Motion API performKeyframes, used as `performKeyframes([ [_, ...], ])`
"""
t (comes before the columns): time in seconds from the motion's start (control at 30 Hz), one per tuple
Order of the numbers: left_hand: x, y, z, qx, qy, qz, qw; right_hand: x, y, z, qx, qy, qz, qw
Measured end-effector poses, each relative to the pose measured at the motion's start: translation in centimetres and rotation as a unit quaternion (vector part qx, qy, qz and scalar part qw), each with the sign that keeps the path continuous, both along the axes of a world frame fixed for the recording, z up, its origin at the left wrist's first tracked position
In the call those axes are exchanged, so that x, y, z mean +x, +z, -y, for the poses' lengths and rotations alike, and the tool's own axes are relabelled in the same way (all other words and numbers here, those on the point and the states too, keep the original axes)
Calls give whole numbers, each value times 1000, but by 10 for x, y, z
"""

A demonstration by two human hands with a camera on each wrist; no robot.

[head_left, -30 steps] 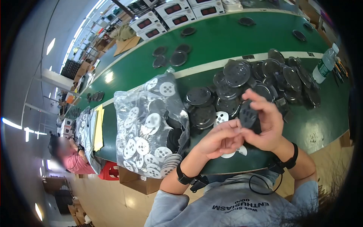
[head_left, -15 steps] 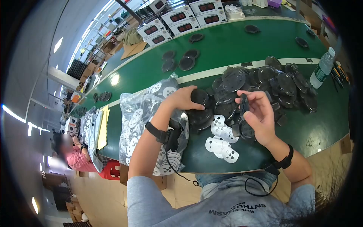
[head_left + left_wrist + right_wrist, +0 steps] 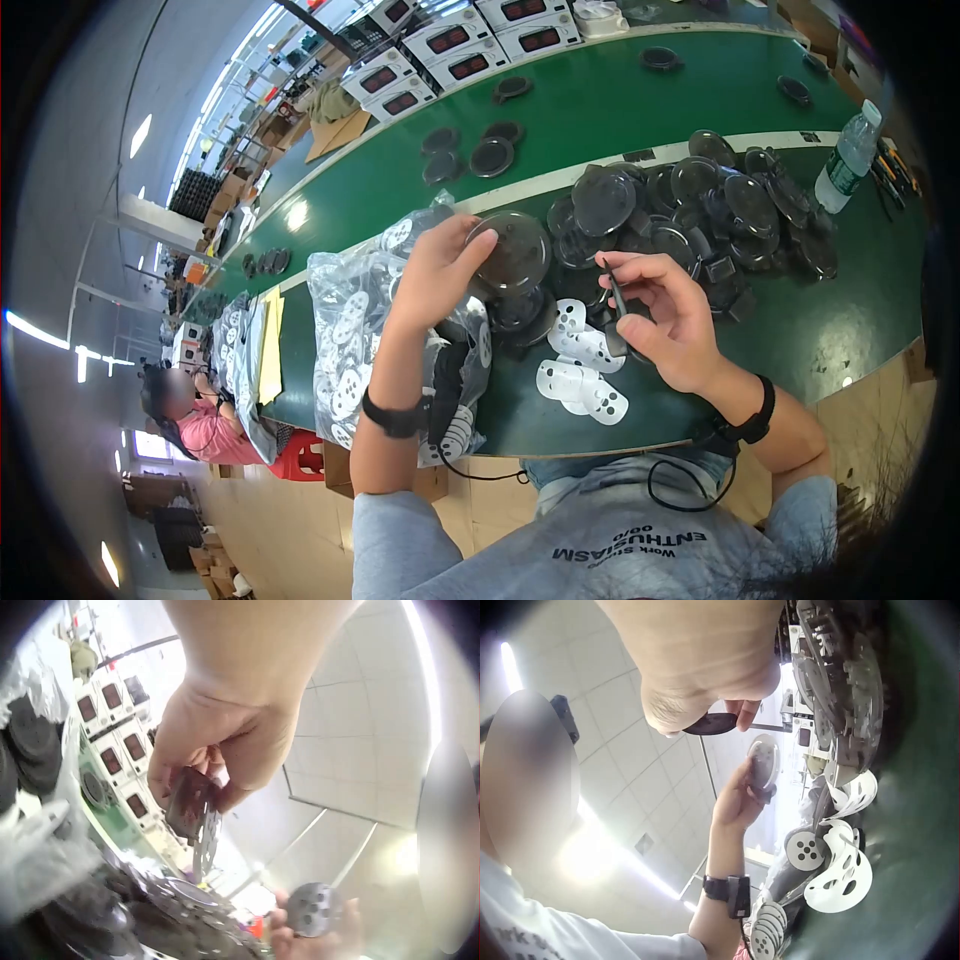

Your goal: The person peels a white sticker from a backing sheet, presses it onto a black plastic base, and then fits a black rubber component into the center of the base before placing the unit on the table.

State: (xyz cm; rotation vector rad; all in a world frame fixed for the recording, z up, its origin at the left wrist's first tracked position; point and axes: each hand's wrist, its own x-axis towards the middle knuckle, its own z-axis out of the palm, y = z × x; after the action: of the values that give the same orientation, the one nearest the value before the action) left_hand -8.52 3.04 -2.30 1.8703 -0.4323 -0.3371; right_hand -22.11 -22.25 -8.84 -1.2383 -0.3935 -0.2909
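the left hand [image 3: 435, 270] held a large dark disc [image 3: 512, 250] lifted just above the pile of dark discs [image 3: 700, 205]. its fingers were curled round the disc's near rim and the face was turned towards the person. the right hand [image 3: 668, 318] pinched a small dark piece [image 3: 614, 297] edge-on between thumb and fingertips, near the large disc but apart from it. the right wrist view showed the same pinch on the small dark piece [image 3: 712, 724], with the lifted disc [image 3: 763, 763] beyond it.

a few white perforated discs [image 3: 582, 385] lay on the green bench [image 3: 850, 300] below both hands. a clear bag [image 3: 345, 330] of more of them sat under the left forearm.

judging from the two holds, the parts seemed meant to meet. doing that well would call for:
- the left fingers staying on the rim, so the disc's face was free
- the small piece being turned flat-on before it was brought across
- both hands keeping over the bench, not past its near edge, so a slipped part would land within reach
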Motion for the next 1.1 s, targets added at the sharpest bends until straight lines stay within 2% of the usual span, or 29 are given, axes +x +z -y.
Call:
performKeyframes([
  [0.17,-67,2,34,-106,50,-32,993,-4,13,3,-178,-93,133,971],
  [0.27,-89,-9,47,-165,27,-106,980,-3,10,4,-240,-136,158,948],
  [0.33,-89,-28,47,-251,-10,-158,955,3,4,6,-262,-161,169,936],
  [0.4,-87,-45,46,-330,-41,-199,922,6,4,7,-243,-168,141,945],
  [0.5,-83,-68,49,-381,-39,-213,899,11,-1,7,-211,-169,101,957],
  [0.6,-79,-77,49,-418,-41,-241,875,12,-1,12,-233,-162,84,955],
  [0.73,-82,-85,51,-443,-14,-287,850,19,1,18,-297,-184,147,925],
  [0.9,-90,-90,56,-461,-24,-286,840,21,1,19,-332,-179,169,911],
  [1.03,-90,-93,57,-479,-50,-279,831,24,-5,18,-318,-171,151,920],
  [1.1,-91,-96,56,-471,-27,-302,829,24,-9,17,-296,-163,135,931],
])
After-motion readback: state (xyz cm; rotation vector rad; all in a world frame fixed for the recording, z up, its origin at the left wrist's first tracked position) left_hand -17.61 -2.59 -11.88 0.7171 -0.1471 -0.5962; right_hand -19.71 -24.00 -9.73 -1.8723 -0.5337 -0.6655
